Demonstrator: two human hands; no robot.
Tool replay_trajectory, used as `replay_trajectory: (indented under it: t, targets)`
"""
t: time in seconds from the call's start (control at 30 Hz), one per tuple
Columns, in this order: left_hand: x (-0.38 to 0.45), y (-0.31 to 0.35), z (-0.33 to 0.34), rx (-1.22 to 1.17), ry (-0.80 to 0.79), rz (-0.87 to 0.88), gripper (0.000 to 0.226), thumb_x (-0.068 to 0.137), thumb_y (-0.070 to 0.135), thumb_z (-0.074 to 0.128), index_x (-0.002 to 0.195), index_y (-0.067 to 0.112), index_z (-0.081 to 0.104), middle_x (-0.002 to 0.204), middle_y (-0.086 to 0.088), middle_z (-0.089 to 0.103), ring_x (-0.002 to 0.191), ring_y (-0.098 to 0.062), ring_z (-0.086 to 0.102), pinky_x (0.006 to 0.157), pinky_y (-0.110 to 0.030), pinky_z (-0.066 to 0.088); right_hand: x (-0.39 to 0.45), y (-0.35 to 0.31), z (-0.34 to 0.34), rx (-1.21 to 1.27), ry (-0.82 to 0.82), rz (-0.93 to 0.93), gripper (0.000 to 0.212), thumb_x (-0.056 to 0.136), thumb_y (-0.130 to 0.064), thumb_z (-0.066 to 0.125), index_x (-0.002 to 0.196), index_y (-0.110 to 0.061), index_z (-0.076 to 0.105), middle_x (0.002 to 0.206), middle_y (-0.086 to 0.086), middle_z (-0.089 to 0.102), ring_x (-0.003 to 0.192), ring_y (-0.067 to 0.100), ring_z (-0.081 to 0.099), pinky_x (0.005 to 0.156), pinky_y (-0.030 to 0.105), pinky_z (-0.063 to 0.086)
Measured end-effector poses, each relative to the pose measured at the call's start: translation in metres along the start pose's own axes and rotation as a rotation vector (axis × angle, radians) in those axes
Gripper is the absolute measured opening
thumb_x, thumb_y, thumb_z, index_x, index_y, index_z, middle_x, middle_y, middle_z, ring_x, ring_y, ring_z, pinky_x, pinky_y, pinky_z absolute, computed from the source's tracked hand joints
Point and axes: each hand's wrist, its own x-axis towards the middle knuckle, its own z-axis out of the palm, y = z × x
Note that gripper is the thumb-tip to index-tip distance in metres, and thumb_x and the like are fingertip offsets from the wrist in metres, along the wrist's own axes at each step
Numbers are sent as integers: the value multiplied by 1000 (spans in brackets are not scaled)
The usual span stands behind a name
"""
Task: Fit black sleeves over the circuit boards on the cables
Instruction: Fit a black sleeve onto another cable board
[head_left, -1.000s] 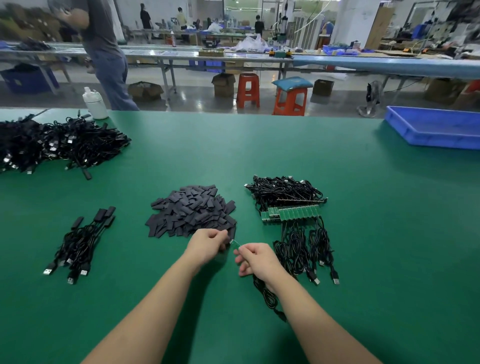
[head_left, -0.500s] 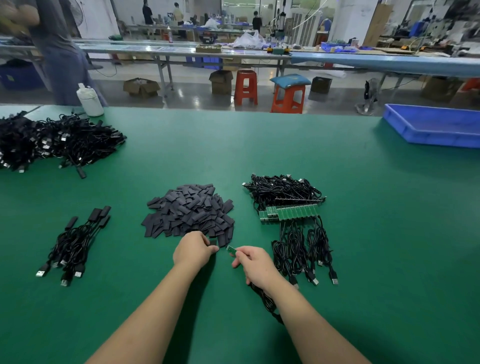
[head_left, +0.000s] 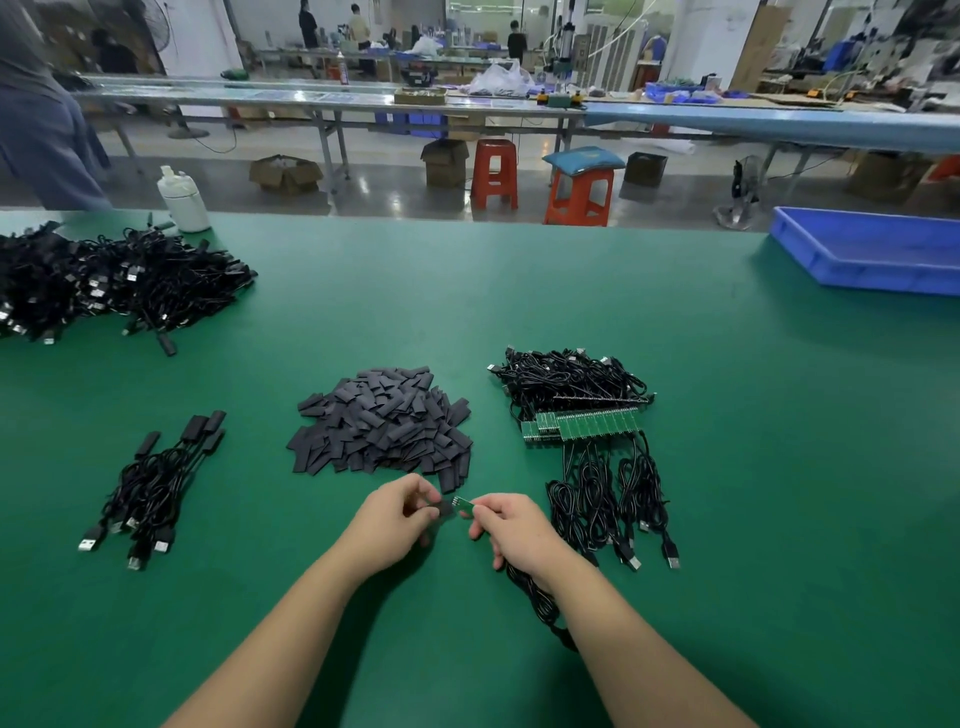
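From the head camera we look down at a green table (head_left: 519, 301) with our two bare forearms reaching in from the bottom of the frame. Just below the middle, our left hand (head_left: 395, 519) pinches a small black sleeve (head_left: 445, 508) between thumb and fingertips. Our right hand (head_left: 511, 525) pinches a little green circuit board (head_left: 464, 505), its end pointing left at the sleeve. The two pieces sit just beside each other; we cannot tell whether the board has entered the sleeve's mouth. The board's black cable (head_left: 535, 597) runs under our right wrist toward the bottom of the frame.

Right above our hands, in the centre, lies a heap of loose black sleeves (head_left: 382, 421). To its right we see a row of green boards (head_left: 587, 426) lying side by side, with coiled cables above and below them and plugs at their near ends. At middle left sits a small bundle of cables (head_left: 150, 488) whose far ends already wear black sleeves. In the upper left a big tangle of black cables (head_left: 104, 286) spreads across the table, and a white bottle (head_left: 183, 200) stands at the far edge beside it. A blue tray (head_left: 872, 252) sits at the right edge. Beyond the table we see orange stools (head_left: 535, 179), long benches and people, one standing at far left.
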Motion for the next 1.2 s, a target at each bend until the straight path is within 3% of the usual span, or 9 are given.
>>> replay_trajectory:
  t: [0.07,0.17,0.23,0.37,0.57,0.7,0.93,1.2]
  targets:
    - [-1,-2,2,88,21,40,13,93,17,62,95,28,68,83,10,67,72,-4,63,71,-23,48,-1,-1,0,15,-2,2,23,102,-19,50,118,-19,66,81,-6,67,45,12,47,56,28,49]
    - [0,-4,4,342,13,118,20,95,26,60,112,22,70,101,2,62,99,-17,59,85,-26,44,-4,-2,-2,54,-23,2,27,99,-19,54,122,-23,68,84,-6,67,48,12,45,58,25,48]
    - [0,-5,5,478,-8,128,25,97,31,57,117,22,67,103,-2,57,101,-23,58,84,-31,46,-5,-2,-5,78,-43,-3,26,98,-21,57,121,-25,70,87,-5,68,48,10,44,58,22,47]
    - [-3,-7,1,655,41,198,27,96,42,54,119,32,66,109,6,56,102,-17,59,78,-28,45,-7,-2,-9,150,-59,16,20,100,-29,57,108,-30,75,90,-6,69,53,9,47,65,22,48]
    - [-5,-7,-3,649,58,251,28,99,43,49,118,34,67,101,6,62,94,-18,61,77,-30,48,-6,-4,-9,255,-63,57,19,95,-7,63,100,-21,74,92,7,68,62,9,61,65,19,55]
    - [-9,-12,-1,511,3,268,27,100,41,49,114,26,67,95,3,55,88,-17,57,76,-29,46,-7,-4,-7,249,-62,54,14,95,-7,63,101,-15,73,89,9,66,62,11,61,63,19,55]
    - [-9,-17,-1,560,-8,248,32,101,41,46,105,16,65,98,3,50,86,-19,58,78,-31,47,-4,0,-6,199,-60,41,14,95,-11,64,99,-18,75,89,9,66,62,9,62,67,21,57]
    - [-10,-19,-6,429,56,246,25,96,32,59,119,27,69,110,7,62,101,-15,59,88,-26,46,-6,-1,-4,192,-52,23,13,95,-7,63,100,-14,73,85,7,63,56,3,57,69,25,60]
